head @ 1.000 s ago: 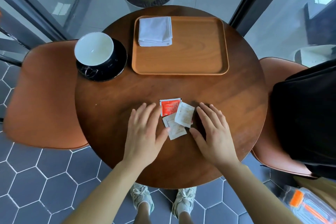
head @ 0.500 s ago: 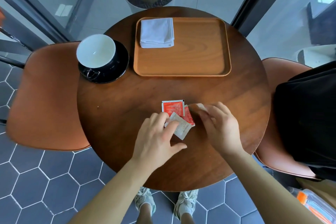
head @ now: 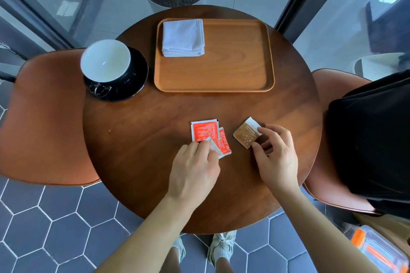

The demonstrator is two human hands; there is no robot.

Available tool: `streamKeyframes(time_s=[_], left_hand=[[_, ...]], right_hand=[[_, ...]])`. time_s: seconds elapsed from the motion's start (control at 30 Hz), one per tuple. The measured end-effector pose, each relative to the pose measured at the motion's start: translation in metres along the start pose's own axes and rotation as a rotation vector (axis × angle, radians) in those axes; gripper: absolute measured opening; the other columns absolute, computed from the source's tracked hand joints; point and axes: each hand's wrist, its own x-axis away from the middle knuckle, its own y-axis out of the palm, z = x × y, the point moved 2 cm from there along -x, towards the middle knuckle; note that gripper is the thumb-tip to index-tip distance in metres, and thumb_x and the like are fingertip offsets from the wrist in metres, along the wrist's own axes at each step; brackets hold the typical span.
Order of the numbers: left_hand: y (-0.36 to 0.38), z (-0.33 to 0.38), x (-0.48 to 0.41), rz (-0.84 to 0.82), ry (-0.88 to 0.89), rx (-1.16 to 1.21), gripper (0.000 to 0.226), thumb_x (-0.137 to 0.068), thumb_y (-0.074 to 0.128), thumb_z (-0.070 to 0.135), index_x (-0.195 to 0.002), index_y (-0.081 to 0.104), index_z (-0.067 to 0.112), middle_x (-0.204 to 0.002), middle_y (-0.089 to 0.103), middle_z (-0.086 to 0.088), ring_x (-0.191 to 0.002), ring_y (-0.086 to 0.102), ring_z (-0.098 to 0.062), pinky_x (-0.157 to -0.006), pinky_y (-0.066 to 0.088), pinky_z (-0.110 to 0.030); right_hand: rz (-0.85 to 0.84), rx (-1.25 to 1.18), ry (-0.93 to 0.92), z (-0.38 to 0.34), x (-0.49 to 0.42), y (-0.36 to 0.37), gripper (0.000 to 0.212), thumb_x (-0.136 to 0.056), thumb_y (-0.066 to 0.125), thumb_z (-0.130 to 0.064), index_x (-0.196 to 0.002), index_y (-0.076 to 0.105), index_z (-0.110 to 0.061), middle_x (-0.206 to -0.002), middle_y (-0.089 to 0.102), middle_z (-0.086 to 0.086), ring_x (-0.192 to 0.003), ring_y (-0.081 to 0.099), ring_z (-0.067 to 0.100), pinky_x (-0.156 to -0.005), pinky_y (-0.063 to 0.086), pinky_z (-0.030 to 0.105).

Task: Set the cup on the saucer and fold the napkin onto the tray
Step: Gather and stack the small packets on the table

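A round brown wooden surface point(head: 144, 135) seen from above. At its far left, one cup point(head: 105, 61), white inside and dark outside, sits upright and empty on one glossy black saucer point(head: 138, 80). Just right of it lies one rectangular wooden tray point(head: 233, 68) with a low rim. In the tray's far left corner rests one white cloth napkin point(head: 183, 37), folded into a flat square; the tray holds nothing else.

Near the person are four small flat packets. Two red packets point(head: 204, 129) overlap, and one white packet point(head: 216, 152) lies partly on top of them. The left hand point(head: 193, 173) has curled fingers and thumb pinching the white packet's near edge. To the right, apart from the others, the right hand point(head: 277, 157) pinches one brown packet point(head: 245, 136) between thumb and forefinger, its other fingers loosely bent.

Two orange-brown chairs point(head: 44, 117) flank the surface; the right one carries a black bag point(head: 372, 139).
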Motion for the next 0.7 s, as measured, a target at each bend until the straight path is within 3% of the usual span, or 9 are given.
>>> streamKeyframes(time_s=[0.2, 0.3, 0.4, 0.47, 0.53, 0.6, 0.7], left_hand=[[0.001, -0.006, 0.014, 0.077, 0.074, 0.011, 0.022, -0.084, 0.075, 0.031, -0.083, 0.073, 0.009, -0.095, 0.074, -0.012, -0.092, 0.073, -0.024, -0.067, 0.059, -0.035], [-0.006, -0.006, 0.016, 0.122, 0.037, 0.150, 0.018, -0.084, 0.076, 0.024, -0.079, 0.071, 0.008, -0.095, 0.075, -0.010, -0.096, 0.073, -0.023, -0.070, 0.059, -0.036], [-0.021, -0.009, 0.009, 0.167, -0.105, 0.381, 0.025, -0.095, 0.059, 0.027, -0.078, 0.063, 0.009, -0.087, 0.072, -0.003, -0.076, 0.067, -0.019, -0.065, 0.054, -0.031], [-0.028, -0.013, 0.001, 0.172, -0.197, 0.512, 0.020, -0.094, 0.058, 0.028, -0.084, 0.063, 0.011, -0.085, 0.072, 0.002, -0.072, 0.066, -0.016, -0.060, 0.054, -0.030], [-0.032, -0.017, -0.008, 0.173, -0.279, 0.659, 0.011, -0.093, 0.064, 0.021, -0.094, 0.067, 0.010, -0.094, 0.075, 0.002, -0.082, 0.071, -0.009, -0.065, 0.056, -0.019], [-0.029, -0.020, -0.017, 0.147, -0.411, 0.780, 0.010, -0.092, 0.068, 0.014, -0.101, 0.069, 0.009, -0.102, 0.073, 0.006, -0.095, 0.068, -0.001, -0.070, 0.054, -0.009], [-0.020, -0.025, -0.026, 0.064, -0.558, 0.883, 0.015, -0.092, 0.068, 0.018, -0.106, 0.070, 0.013, -0.110, 0.072, 0.007, -0.102, 0.070, -0.002, -0.076, 0.058, -0.016]], right_hand=[[-0.018, -0.075, 0.012, -0.001, 0.000, -0.003, 0.028, -0.086, 0.074, -0.008, -0.112, 0.071, -0.017, -0.124, 0.056, -0.007, -0.082, 0.061, 0.008, -0.072, 0.045, 0.004], [-0.029, -0.067, -0.040, -0.012, 0.002, -0.011, 0.029, -0.086, 0.073, -0.006, -0.113, 0.070, -0.016, -0.126, 0.057, -0.004, -0.090, 0.063, 0.014, -0.070, 0.051, 0.013], [-0.231, -0.141, -0.333, -0.035, 0.004, -0.020, 0.044, -0.087, 0.071, -0.013, -0.130, 0.063, -0.018, -0.139, 0.054, -0.007, -0.113, 0.056, 0.017, -0.089, 0.048, 0.024], [-0.424, -0.149, -0.442, -0.051, 0.005, -0.017, 0.053, -0.090, 0.069, -0.019, -0.141, 0.055, -0.021, -0.133, 0.054, -0.021, -0.112, 0.051, 0.015, -0.095, 0.042, 0.025], [-0.442, -0.182, -0.389, -0.061, 0.004, -0.013, 0.044, -0.092, 0.070, -0.019, -0.135, 0.061, -0.020, -0.102, 0.055, -0.033, -0.095, 0.049, 0.009, -0.083, 0.042, 0.021], [-0.334, -0.215, -0.233, -0.064, -0.003, -0.011, 0.026, -0.090, 0.073, -0.014, -0.115, 0.074, -0.019, -0.086, 0.058, -0.029, -0.079, 0.053, 0.001, -0.073, 0.040, 0.014], [-0.301, -0.302, 0.059, -0.057, -0.011, -0.010, 0.015, -0.086, 0.075, -0.014, -0.091, 0.079, -0.029, -0.072, 0.070, -0.021, -0.067, 0.062, -0.003, -0.065, 0.042, 0.008]])
